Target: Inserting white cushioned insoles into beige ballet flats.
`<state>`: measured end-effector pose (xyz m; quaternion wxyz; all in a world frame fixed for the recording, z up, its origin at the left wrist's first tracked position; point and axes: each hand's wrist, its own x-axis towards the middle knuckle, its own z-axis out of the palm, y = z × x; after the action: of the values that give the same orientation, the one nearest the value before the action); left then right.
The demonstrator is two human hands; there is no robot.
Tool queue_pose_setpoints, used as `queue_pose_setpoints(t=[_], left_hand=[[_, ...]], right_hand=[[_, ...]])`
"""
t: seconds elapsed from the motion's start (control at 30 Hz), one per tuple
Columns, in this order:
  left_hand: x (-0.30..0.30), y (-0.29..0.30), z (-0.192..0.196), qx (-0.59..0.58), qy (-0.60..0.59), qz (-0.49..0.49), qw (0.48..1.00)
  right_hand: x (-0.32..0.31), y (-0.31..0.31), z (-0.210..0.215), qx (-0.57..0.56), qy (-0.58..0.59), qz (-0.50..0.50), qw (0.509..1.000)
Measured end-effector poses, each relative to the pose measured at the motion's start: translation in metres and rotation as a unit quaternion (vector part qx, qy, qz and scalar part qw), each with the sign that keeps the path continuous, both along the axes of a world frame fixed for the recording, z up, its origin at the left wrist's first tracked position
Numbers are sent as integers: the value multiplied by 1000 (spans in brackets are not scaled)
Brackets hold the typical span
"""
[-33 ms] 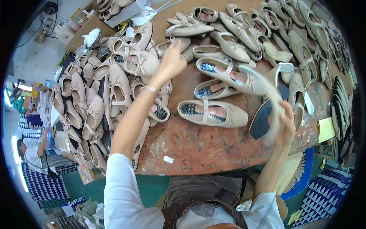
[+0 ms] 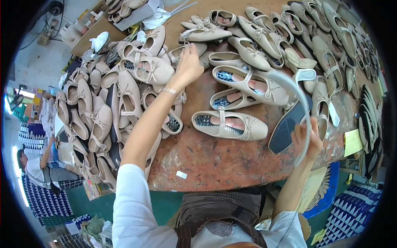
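Observation:
My left hand (image 2: pixel 190 64) reaches far forward with its fingers closed on the strap area of a beige ballet shoe (image 2: pixel 200 48); the fingertips are partly hidden. In my right hand (image 2: pixel 311 134), at the right of the table, is a pale, bendy strip (image 2: pixel 305 103), curved in a long arc and slightly blurred. Behind that hand a shoe lies with its dark sole (image 2: pixel 284 128) showing. Between my hands rest a strapped beige shoe with a bow (image 2: pixel 231 125), another shoe beyond it (image 2: pixel 252 84), and one partly covered between them.
Beige shoes (image 2: pixel 101 120) are heaped on the left, and more (image 2: pixel 331 62) cover the back and right of the worn red-brown table (image 2: pixel 215 169). A small white label (image 2: pixel 181 174) lies near its front edge. A yellow paper (image 2: pixel 352 142) hangs at right. Another person (image 2: pixel 39 165) stands far left.
The strip has swung and bent into a clearer arc, its lower end now below my right hand. My left hand stays nearly in place. The shoes on the table have hardly shifted in view.

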<state>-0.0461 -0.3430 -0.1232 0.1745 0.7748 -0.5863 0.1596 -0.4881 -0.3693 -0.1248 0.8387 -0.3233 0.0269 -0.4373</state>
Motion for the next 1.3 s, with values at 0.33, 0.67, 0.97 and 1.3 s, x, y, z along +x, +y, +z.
queue_pose_setpoints(t=[0.33,0.67,0.97,1.3], left_hand=[[134,36,47,-58,358,-65,930],[-107,196,214,-27,379,-113,918],[-240,296,-12,51,291,-92,951],[-199,358,-36,23,398,252,882]], right_hand=[[-13,46,5,1,166,-87,982],[2,118,27,100,198,-124,967],[0,173,36,-483,524,-152,685],[87,187,-13,-659,455,-64,595]])
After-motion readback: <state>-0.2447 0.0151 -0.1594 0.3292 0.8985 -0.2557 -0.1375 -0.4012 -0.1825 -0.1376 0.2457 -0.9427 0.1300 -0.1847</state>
